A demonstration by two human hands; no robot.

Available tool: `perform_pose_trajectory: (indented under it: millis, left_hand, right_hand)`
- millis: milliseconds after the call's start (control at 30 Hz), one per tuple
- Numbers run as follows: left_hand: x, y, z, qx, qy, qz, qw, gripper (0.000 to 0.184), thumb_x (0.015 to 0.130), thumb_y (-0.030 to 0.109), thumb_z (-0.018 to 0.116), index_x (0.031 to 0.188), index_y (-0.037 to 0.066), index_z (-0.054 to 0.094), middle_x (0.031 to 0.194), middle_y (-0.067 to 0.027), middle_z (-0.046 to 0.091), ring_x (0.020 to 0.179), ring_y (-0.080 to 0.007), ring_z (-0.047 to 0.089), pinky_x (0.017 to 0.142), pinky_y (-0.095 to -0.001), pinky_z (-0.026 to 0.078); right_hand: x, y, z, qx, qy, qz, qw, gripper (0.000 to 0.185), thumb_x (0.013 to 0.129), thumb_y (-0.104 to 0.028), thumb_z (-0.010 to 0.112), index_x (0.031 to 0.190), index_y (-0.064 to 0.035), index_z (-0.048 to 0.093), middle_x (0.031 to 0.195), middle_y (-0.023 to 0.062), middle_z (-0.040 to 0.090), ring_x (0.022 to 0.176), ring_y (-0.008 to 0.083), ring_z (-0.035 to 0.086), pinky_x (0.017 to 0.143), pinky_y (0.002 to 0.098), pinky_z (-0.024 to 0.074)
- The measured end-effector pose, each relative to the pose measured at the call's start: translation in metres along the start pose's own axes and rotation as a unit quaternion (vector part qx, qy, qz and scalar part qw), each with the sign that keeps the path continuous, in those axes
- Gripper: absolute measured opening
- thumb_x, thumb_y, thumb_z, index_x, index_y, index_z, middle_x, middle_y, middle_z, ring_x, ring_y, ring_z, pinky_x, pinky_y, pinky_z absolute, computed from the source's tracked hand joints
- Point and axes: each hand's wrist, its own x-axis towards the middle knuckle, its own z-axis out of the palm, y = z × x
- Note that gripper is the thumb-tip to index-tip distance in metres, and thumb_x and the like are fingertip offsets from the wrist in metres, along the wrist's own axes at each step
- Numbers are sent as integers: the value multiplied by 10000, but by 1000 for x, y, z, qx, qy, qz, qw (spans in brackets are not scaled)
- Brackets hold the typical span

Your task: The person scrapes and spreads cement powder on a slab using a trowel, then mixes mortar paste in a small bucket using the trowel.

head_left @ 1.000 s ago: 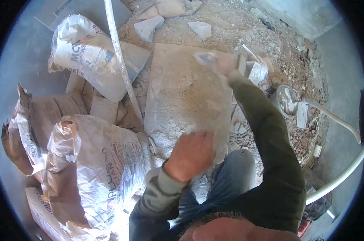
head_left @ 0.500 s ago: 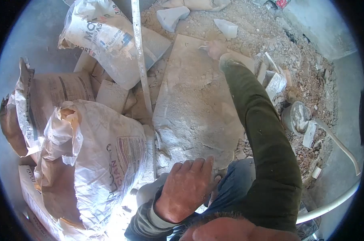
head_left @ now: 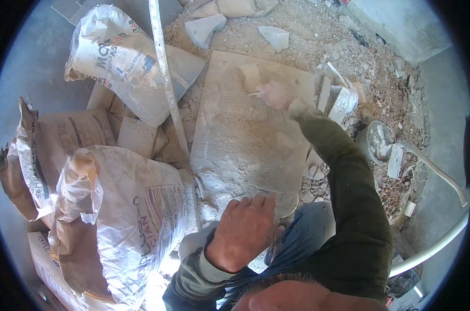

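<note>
One head-worn camera looks forward and steeply down from close above; the dusty, beige, roughly rectangular board (head_left: 232,142) lies mid-view; its wide, rounded field blackens at the corners.

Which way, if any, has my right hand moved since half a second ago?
Yes: judged against the panel, your right hand has come back from its far edge, toward you.
</note>
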Motion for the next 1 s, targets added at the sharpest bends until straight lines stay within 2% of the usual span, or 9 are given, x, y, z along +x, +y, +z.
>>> perform_pose_trajectory:
  millis: [200, 267, 333, 533, 633, 733, 833, 933, 1000]
  left_hand:
    - [0, -1, -2, 3, -3, 12, 1000, 452, 847, 230, 581, 1210, -25, 488, 967, -177, 607, 855, -356, 607, 771, -447, 465]
    - [0, 1, 1, 1, 3, 17, 1000, 453, 851, 233, 579, 1213, -22, 487, 966, -174, 606, 853, -353, 606, 770, -446, 464]
    - [0, 3, 3, 4, -5, 17, 1000, 456, 852, 235, 579, 1220, -18, 483, 972, -172, 605, 857, -353, 607, 774, -444, 463]
    - [1, 3, 7, 15, 2, 16, 1000, 450, 842, 232, 591, 1200, -23, 494, 955, -166, 601, 841, -350, 606, 750, -437, 465]
    - [2, 4, 3, 6, 2, 17, 1000, 456, 830, 230, 608, 1188, -31, 500, 932, -168, 598, 831, -342, 606, 731, -430, 466]
    - [5, 1, 3, 22, 10, 24, 999, 464, 819, 221, 623, 1184, -37, 501, 908, -173, 599, 820, -339, 606, 720, -426, 468]
    - [9, -1, 8, 29, 38, 48, 998, 457, 813, 207, 629, 1176, -41, 504, 883, -174, 601, 800, -343, 605, 710, -427, 470]
    - [12, 0, 10, 21, 43, 70, 996, 449, 812, 199, 627, 1169, -45, 508, 869, -174, 602, 789, -347, 605, 704, -427, 474]
    - [16, 1, 12, 23, 38, 81, 996, 446, 811, 198, 628, 1165, -47, 511, 870, -177, 601, 792, -347, 604, 704, -425, 476]
  right_hand:
    - [-38, -14, -43, 98, 229, -100, 963, 131, 825, -110, 527, 913, -118, 624, 893, 152, 639, 882, 354, 596, 752, 474, 462]
    - [-5, 35, -18, 56, 275, -50, 959, 155, 830, -140, 525, 933, -112, 637, 900, 161, 646, 883, 355, 604, 759, 469, 478]
    - [18, 43, -35, -43, 171, 130, 976, 192, 841, -196, 523, 959, -106, 645, 879, 170, 650, 856, 353, 620, 743, 474, 490]
    - [51, 73, 5, -5, 35, 220, 975, 247, 848, -238, 523, 1032, -124, 642, 948, 165, 655, 924, 350, 609, 760, 465, 483]
    - [22, 61, 42, -16, 174, 124, 977, 243, 829, -211, 528, 1020, -118, 647, 969, 161, 654, 915, 338, 615, 754, 460, 488]
    - [-20, 17, 17, -67, 112, 80, 988, 249, 856, -286, 522, 878, -76, 653, 852, 184, 655, 802, 349, 635, 719, 468, 491]
    - [-41, 30, 13, 16, 213, 25, 977, 258, 856, -293, 519, 867, -73, 653, 856, 189, 655, 799, 364, 630, 709, 481, 490]
    - [-85, 15, -39, 71, 262, 148, 951, 254, 845, -297, 526, 874, -78, 652, 860, 194, 652, 803, 377, 627, 696, 493, 491]
    - [-92, 65, -6, 3, 244, 254, 936, 260, 846, -297, 523, 869, -75, 655, 863, 197, 652, 806, 372, 628, 697, 491, 491]
